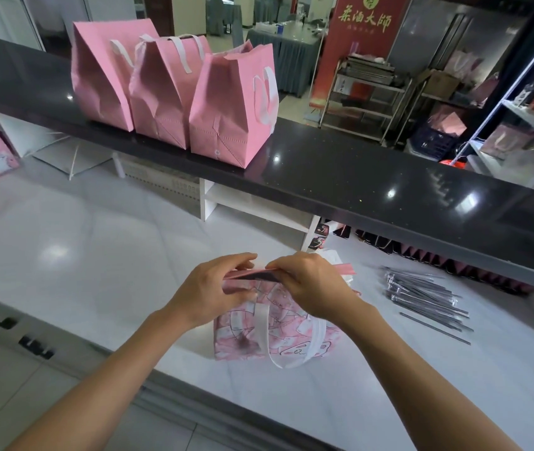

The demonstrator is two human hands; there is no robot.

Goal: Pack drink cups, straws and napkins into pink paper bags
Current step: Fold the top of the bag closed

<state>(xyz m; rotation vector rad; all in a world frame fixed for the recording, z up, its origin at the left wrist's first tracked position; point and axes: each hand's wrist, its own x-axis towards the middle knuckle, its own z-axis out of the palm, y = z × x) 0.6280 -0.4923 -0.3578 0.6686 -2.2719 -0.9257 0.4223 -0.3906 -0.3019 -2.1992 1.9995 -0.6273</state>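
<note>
A pink printed paper bag with white ribbon handles point(269, 333) stands on the white glossy table point(96, 255), close to its near edge and directly under both hands. The left hand point(213, 294) pinches the left part of the bag's folded pink top edge, fingers curled over it; the right hand point(308, 288) grips the same edge just beside it, thumb and fingers closed on the fold — the two hands' fingertips nearly meet above the bag's middle. One white handle hangs down the bag's near face between the wrists. To the right of the bag, apart from it, a loose pile of wrapped dark straws point(428, 297) lies on the table. On the black raised counter shelf point(357, 177) beyond, three plain pink paper bags point(174, 92) stand side by side, touching.
</note>
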